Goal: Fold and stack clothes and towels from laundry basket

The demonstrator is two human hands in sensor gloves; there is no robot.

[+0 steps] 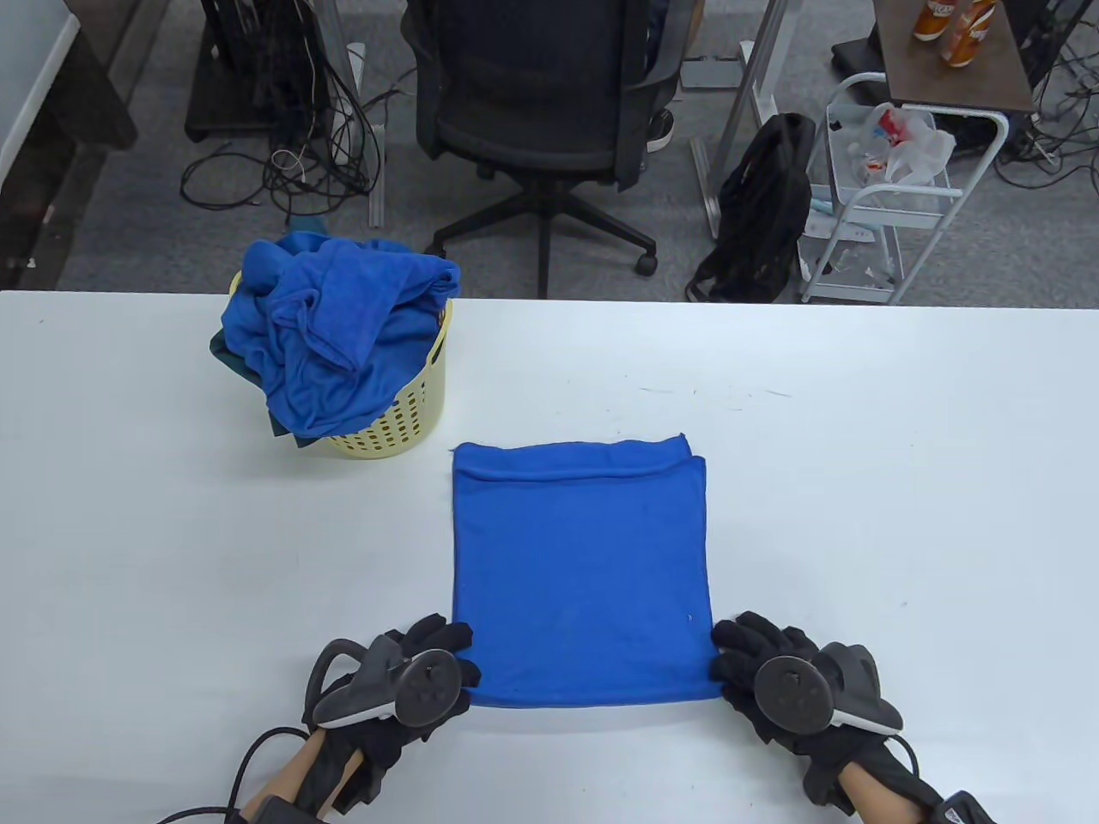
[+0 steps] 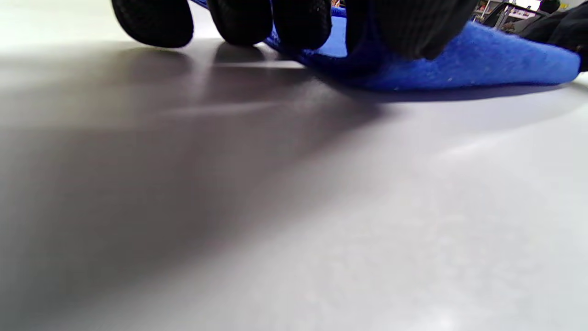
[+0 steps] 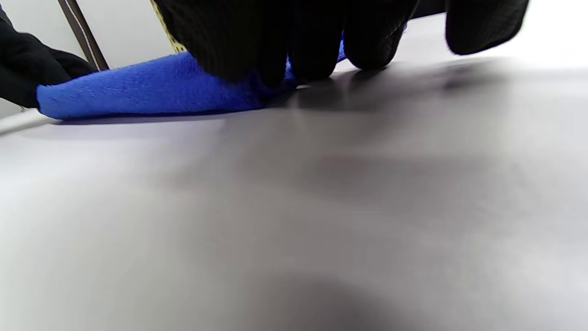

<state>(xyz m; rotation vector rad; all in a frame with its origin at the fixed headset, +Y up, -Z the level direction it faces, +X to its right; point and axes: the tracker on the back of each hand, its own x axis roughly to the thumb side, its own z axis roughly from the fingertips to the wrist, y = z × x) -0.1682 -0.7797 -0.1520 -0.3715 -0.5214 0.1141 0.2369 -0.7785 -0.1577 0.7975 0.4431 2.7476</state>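
Your left hand (image 1: 403, 678) and right hand (image 1: 786, 678) pinch the near corners of the folded blue towel (image 1: 582, 571) lying flat at lower centre of the desk (image 1: 901, 515); soft, light and limp, it likely sags unless held by both corners.

White tabletop (image 1: 859, 532), faintly scuffed. Near its middle, lying flat, a folded blue towel (image 1: 584, 575). Standing toward the far left, a yellow perforated laundry basket (image 1: 403, 412) heaped with blue cloths (image 1: 335, 343).
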